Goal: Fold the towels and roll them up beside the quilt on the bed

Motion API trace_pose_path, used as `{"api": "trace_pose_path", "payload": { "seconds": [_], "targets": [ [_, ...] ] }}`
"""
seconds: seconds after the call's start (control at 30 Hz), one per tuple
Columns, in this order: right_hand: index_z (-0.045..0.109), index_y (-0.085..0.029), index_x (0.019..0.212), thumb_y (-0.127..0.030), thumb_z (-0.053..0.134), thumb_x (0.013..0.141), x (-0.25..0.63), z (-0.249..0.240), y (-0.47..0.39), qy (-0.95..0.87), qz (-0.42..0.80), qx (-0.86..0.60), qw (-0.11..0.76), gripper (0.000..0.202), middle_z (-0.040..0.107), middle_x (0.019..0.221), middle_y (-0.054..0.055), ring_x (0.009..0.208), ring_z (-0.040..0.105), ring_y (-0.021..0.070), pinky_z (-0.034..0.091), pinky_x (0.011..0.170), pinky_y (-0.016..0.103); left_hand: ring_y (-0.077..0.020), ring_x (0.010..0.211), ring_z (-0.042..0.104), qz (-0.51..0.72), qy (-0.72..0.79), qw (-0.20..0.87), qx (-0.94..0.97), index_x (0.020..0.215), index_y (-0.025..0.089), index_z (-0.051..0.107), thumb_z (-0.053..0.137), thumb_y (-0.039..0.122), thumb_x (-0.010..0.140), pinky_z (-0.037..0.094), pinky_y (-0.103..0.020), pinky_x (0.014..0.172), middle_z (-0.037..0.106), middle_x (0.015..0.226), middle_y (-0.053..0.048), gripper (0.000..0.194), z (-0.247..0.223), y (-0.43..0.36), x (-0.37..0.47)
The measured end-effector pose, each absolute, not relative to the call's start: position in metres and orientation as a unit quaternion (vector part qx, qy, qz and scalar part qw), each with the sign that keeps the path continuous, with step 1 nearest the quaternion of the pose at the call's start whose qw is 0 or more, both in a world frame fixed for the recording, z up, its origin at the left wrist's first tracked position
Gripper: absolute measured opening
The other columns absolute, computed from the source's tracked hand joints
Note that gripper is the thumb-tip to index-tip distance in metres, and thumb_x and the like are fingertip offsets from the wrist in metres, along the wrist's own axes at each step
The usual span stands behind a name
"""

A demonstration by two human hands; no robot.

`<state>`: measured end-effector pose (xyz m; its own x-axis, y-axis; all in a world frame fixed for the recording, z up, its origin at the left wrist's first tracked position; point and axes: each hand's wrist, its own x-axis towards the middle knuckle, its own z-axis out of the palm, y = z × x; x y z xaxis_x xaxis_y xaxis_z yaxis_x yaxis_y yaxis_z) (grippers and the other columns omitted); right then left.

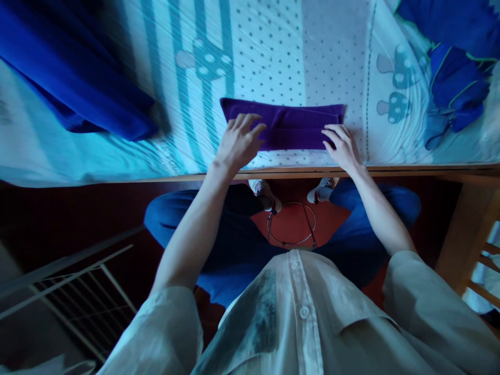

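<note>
A folded purple cloth [291, 127] lies as a long flat strip near the front edge of the bed, its short sides left and right. My left hand [242, 139] is over the cloth's left part, fingers spread and bent a little; I cannot tell how firmly it touches. At the lower right end, my right hand [342, 147] rests with its fingers apart on the cloth's edge. Neither hand grips the cloth. A crease runs across the cloth's upper layer between the hands.
The bed's patterned sheet [269, 57] spreads beneath. Blue fabric [78, 78] lies at the left, and a blue garment with green trim [455, 78] is heaped at the right. A wooden bed edge [375, 171] runs before my knees. A white metal rack [89, 291] stands lower left.
</note>
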<state>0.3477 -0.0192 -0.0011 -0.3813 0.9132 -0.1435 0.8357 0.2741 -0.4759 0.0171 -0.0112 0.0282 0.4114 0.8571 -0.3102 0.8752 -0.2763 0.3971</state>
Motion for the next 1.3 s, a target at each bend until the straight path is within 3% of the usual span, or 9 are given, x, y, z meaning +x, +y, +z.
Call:
{"api": "trace_pose_path", "payload": {
  "seconds": [0.1, 0.23, 0.4, 0.63, 0.9, 1.17, 1.3],
  "targets": [
    [0.063, -0.026, 0.142, -0.024, 0.056, 0.098, 0.345, 0.002, -0.022, -0.799, 0.280, -0.531, 0.034, 0.045, 0.060, 0.151, 0.009, 0.145, 0.048, 0.0324, 0.039, 0.122, 0.063, -0.0337, 0.149, 0.040, -0.030, 0.505, 0.284, 0.814, 0.147, 0.025, 0.053, 0.054, 0.033, 0.097, 0.037, -0.055, 0.119, 0.046, 0.162, -0.012, 0.051, 0.019, -0.018, 0.023],
    [0.054, -0.029, 0.153, -0.022, 0.059, 0.095, 0.345, 0.002, -0.023, -0.794, 0.297, -0.531, 0.000, 0.059, 0.048, 0.162, 0.004, 0.154, 0.038, 0.0322, 0.033, 0.125, 0.066, -0.0358, 0.154, 0.035, -0.043, 0.496, 0.304, 0.812, 0.156, 0.025, 0.045, 0.067, 0.028, 0.089, 0.029, -0.061, 0.125, 0.039, 0.167, -0.015, 0.070, 0.010, -0.022, 0.023],
    [0.043, -0.031, 0.159, -0.014, 0.054, 0.093, 0.344, -0.005, -0.020, -0.790, 0.279, -0.545, -0.002, 0.070, 0.042, 0.166, 0.002, 0.157, 0.033, 0.0282, 0.028, 0.128, 0.064, -0.0332, 0.158, 0.029, -0.030, 0.507, 0.299, 0.808, 0.165, 0.025, 0.029, 0.057, 0.016, 0.089, 0.023, -0.064, 0.127, 0.035, 0.169, -0.015, 0.081, 0.002, -0.022, 0.024],
    [0.037, -0.025, 0.163, -0.007, 0.050, 0.090, 0.344, -0.013, -0.019, -0.783, 0.248, -0.570, 0.017, 0.077, 0.042, 0.167, 0.006, 0.158, 0.033, 0.0280, 0.022, 0.130, 0.065, -0.0302, 0.160, 0.024, -0.035, 0.516, 0.284, 0.807, 0.168, 0.026, 0.017, 0.053, 0.009, 0.086, 0.020, -0.061, 0.129, 0.031, 0.171, -0.014, 0.091, 0.001, -0.022, 0.025],
    [0.042, -0.024, 0.161, -0.003, 0.044, 0.091, 0.343, -0.010, -0.015, -0.775, 0.248, -0.581, 0.006, 0.073, 0.047, 0.163, 0.006, 0.154, 0.040, 0.0262, 0.028, 0.129, 0.061, -0.0316, 0.158, 0.030, -0.050, 0.508, 0.300, 0.806, 0.166, 0.027, 0.026, 0.050, 0.005, 0.084, 0.026, -0.063, 0.126, 0.036, 0.169, -0.013, 0.088, 0.003, -0.014, 0.016],
    [0.056, -0.022, 0.152, -0.007, 0.054, 0.090, 0.342, 0.007, -0.018, -0.777, 0.281, -0.563, -0.020, 0.064, 0.059, 0.153, 0.009, 0.145, 0.053, 0.0315, 0.040, 0.122, 0.061, -0.0271, 0.148, 0.048, -0.134, 0.487, 0.340, 0.793, 0.163, 0.033, 0.036, 0.051, 0.005, 0.080, 0.040, -0.044, 0.121, 0.049, 0.162, -0.005, 0.088, 0.014, -0.005, 0.005],
    [0.062, -0.024, 0.147, -0.011, 0.058, 0.091, 0.344, 0.012, -0.023, -0.768, 0.308, -0.560, -0.035, 0.057, 0.063, 0.149, 0.007, 0.141, 0.057, 0.0323, 0.044, 0.121, 0.059, -0.0268, 0.141, 0.055, -0.174, 0.468, 0.355, 0.790, 0.161, 0.035, 0.039, 0.053, 0.007, 0.078, 0.044, -0.041, 0.117, 0.057, 0.155, -0.002, 0.089, 0.017, -0.005, 0.003]
  ]
}}
